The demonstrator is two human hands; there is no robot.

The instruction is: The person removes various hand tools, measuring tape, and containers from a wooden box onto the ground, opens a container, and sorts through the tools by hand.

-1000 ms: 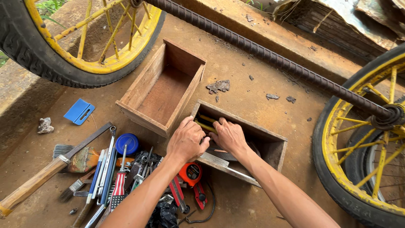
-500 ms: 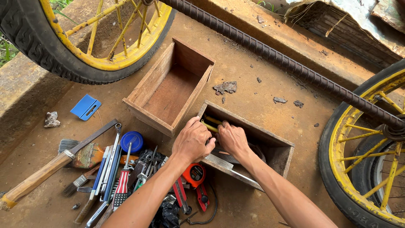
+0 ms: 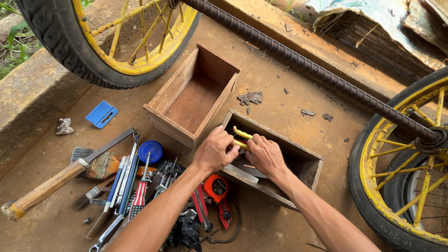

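While both hands meet over the darker wooden box, the left hand and right hand each clamp yellow-handled pliers, raised above the box's near-left end.

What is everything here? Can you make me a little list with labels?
Place: rusty brown ground between two yellow-spoked wheels on a ribbed steel bar
Left hand: at the near box's edge, touching the yellow-handled tool
Right hand: inside the near box, gripping the yellow-handled tool
Near box: wooden, open, dark things inside
Far box: wooden, open, nothing in it
Tool pile: screwdriver, wrenches, brushes, tape measure, hammer
Other: blue plastic piece
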